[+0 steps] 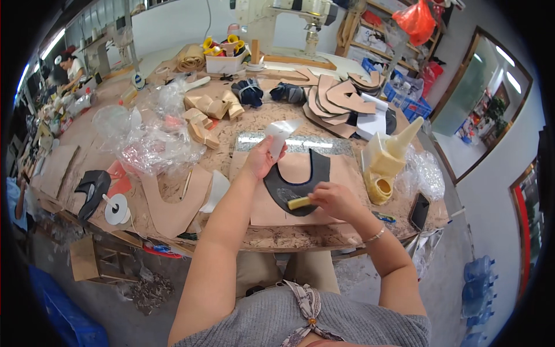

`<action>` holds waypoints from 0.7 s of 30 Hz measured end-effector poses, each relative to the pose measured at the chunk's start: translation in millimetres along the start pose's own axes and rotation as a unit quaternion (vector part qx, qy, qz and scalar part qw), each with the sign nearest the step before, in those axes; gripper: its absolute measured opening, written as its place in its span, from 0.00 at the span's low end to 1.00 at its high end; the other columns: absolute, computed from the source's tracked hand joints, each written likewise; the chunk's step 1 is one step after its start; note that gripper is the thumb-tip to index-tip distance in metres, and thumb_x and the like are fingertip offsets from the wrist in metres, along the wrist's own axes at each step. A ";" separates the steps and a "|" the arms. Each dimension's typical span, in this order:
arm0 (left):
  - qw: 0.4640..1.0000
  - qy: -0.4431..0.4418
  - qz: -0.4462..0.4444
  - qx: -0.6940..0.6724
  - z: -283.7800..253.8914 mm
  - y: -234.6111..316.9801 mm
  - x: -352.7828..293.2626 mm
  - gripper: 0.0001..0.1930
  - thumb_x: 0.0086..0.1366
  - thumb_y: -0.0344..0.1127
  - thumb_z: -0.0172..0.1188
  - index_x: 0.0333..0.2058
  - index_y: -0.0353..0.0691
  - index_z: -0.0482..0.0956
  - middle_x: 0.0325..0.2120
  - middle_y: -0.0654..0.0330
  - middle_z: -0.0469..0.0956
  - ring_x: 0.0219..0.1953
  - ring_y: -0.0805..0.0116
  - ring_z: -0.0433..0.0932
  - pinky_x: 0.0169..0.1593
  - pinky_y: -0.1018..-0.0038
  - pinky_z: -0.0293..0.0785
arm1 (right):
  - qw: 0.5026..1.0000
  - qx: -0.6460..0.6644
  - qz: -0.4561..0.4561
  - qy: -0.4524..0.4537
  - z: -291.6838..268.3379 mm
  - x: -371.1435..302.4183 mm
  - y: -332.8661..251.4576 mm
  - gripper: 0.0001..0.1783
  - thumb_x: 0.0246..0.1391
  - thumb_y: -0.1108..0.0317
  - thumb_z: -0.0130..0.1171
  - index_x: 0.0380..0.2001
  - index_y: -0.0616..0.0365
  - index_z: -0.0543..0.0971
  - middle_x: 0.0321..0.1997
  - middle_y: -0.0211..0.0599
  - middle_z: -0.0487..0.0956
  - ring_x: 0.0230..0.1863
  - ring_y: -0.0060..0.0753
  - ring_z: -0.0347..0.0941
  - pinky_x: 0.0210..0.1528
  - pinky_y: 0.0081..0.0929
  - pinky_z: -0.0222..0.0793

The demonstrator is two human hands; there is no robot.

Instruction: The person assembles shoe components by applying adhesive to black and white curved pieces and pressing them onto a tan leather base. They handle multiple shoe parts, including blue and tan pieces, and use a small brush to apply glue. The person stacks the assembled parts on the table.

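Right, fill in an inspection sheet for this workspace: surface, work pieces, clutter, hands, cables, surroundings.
Surface: brown table, marked all over.
Work pieces: dark U-shaped piece lying on a tan sheet; white piece, held up.
Clutter: crumpled clear plastic, overlapping tan cutouts, white spool, phone.
Hands: left hand grips the white piece; right hand holds a yellowish tool at the dark piece, contact unclear.
Cables: thin dark line at the back, possibly a cable.
Surroundings: sewing machine behind, water jugs at right, another person far left.
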State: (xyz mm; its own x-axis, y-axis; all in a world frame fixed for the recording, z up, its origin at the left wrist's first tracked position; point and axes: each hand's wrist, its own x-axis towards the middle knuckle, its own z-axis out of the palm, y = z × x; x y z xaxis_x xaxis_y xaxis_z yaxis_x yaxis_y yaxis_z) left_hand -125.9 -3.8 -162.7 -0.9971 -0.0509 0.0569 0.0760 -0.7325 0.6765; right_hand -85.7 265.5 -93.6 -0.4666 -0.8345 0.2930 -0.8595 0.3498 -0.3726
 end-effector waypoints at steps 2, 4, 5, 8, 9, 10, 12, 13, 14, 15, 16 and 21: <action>1.000 -0.011 -0.002 0.013 -1.6 -1.0 2.1 0.20 0.70 0.46 0.50 0.50 0.34 0.71 0.41 0.55 0.78 0.44 0.64 0.78 0.50 0.69 0.74 | 0.997 0.049 0.014 -0.053 -18.6 -4.3 1.1 0.04 0.50 0.68 0.61 0.27 0.56 0.80 0.30 0.35 0.76 0.32 0.43 0.75 0.35 0.34 0.71; 0.999 -0.023 -0.001 0.027 -1.8 -1.5 4.3 0.21 0.70 0.47 0.49 0.51 0.34 0.70 0.43 0.54 0.77 0.46 0.64 0.77 0.51 0.68 0.73 | 0.998 0.060 0.017 -0.017 -15.4 9.6 10.4 0.03 0.51 0.68 0.60 0.27 0.55 0.79 0.30 0.36 0.76 0.32 0.43 0.74 0.35 0.35 0.70; 0.999 -0.020 0.002 0.027 0.2 -2.4 4.1 0.21 0.70 0.47 0.49 0.51 0.34 0.70 0.42 0.54 0.77 0.45 0.64 0.77 0.51 0.68 0.73 | 0.998 0.058 0.024 0.010 -10.5 19.1 9.1 0.03 0.51 0.68 0.60 0.27 0.55 0.79 0.30 0.36 0.76 0.32 0.44 0.74 0.35 0.35 0.70; 0.999 -0.010 0.010 0.037 0.9 -0.8 0.9 0.21 0.70 0.46 0.50 0.51 0.34 0.70 0.42 0.54 0.77 0.45 0.64 0.78 0.51 0.69 0.74 | 0.999 0.027 -0.004 0.023 8.0 21.6 17.4 0.05 0.51 0.68 0.60 0.27 0.57 0.78 0.30 0.37 0.75 0.32 0.45 0.74 0.34 0.35 0.70; 0.999 -0.008 0.013 0.043 1.1 -1.1 1.4 0.20 0.70 0.45 0.50 0.51 0.34 0.70 0.42 0.54 0.77 0.45 0.64 0.78 0.50 0.69 0.74 | 0.999 0.029 -0.006 0.019 7.2 14.5 20.0 0.05 0.52 0.68 0.60 0.27 0.57 0.78 0.30 0.37 0.75 0.31 0.45 0.74 0.34 0.35 0.70; 0.999 -0.005 0.015 0.047 0.3 -2.5 1.6 0.20 0.70 0.45 0.51 0.51 0.34 0.70 0.42 0.54 0.77 0.45 0.64 0.78 0.50 0.69 0.74 | 0.999 0.029 -0.008 0.012 4.6 6.4 21.9 0.05 0.52 0.68 0.60 0.26 0.57 0.78 0.30 0.37 0.75 0.31 0.45 0.73 0.34 0.35 0.70; 0.999 0.001 0.014 0.046 2.0 -2.4 1.0 0.19 0.69 0.44 0.52 0.50 0.33 0.71 0.42 0.54 0.77 0.43 0.64 0.78 0.48 0.69 0.75 | 0.997 0.068 0.000 -0.024 -12.6 -11.9 20.9 0.07 0.53 0.68 0.60 0.25 0.59 0.77 0.29 0.39 0.74 0.30 0.45 0.73 0.33 0.35 0.70; 0.999 0.000 0.012 0.047 5.2 -3.3 2.2 0.19 0.69 0.43 0.52 0.49 0.32 0.71 0.42 0.54 0.77 0.43 0.64 0.78 0.47 0.70 0.76 | 0.994 0.104 0.013 -0.037 -19.9 -20.1 21.6 0.07 0.53 0.68 0.60 0.25 0.59 0.76 0.29 0.39 0.74 0.30 0.45 0.72 0.33 0.35 0.69; 0.999 0.002 0.017 0.047 5.5 -4.8 2.8 0.19 0.69 0.43 0.52 0.49 0.32 0.71 0.42 0.54 0.77 0.43 0.64 0.78 0.47 0.70 0.76 | 0.989 0.140 0.027 -0.048 -24.1 -25.2 21.7 0.08 0.53 0.68 0.60 0.24 0.59 0.76 0.29 0.40 0.74 0.29 0.45 0.72 0.32 0.36 0.69; 0.999 0.003 0.021 0.047 4.1 -5.0 2.7 0.19 0.69 0.43 0.52 0.49 0.32 0.71 0.42 0.54 0.77 0.43 0.64 0.78 0.47 0.70 0.76 | 0.991 0.128 0.045 -0.013 -25.6 -21.7 21.2 0.08 0.53 0.68 0.60 0.24 0.60 0.76 0.29 0.40 0.74 0.29 0.45 0.72 0.32 0.36 0.69; 0.999 0.003 0.022 0.050 4.6 -4.9 2.8 0.19 0.69 0.43 0.53 0.49 0.32 0.72 0.42 0.54 0.77 0.43 0.64 0.78 0.46 0.70 0.76 | 0.991 0.117 0.065 0.026 -25.7 -14.1 19.7 0.08 0.53 0.68 0.60 0.24 0.60 0.76 0.29 0.40 0.74 0.30 0.45 0.72 0.33 0.36 0.69; 0.997 0.014 0.028 0.067 3.4 -4.9 0.4 0.18 0.69 0.42 0.53 0.48 0.32 0.72 0.43 0.55 0.77 0.43 0.63 0.78 0.46 0.70 0.77 | 0.997 0.027 0.054 0.041 -5.8 -28.1 34.0 0.05 0.50 0.70 0.61 0.26 0.59 0.77 0.30 0.38 0.74 0.31 0.44 0.73 0.34 0.35 0.70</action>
State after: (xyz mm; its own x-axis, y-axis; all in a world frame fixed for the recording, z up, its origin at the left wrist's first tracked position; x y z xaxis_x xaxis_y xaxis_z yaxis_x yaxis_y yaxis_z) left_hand -126.7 2.1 -163.4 -0.9908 -0.1099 0.0786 0.1306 -0.6305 0.7651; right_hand -103.0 303.3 -109.4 -0.5728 -0.7554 0.3182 -0.7923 0.4107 -0.4512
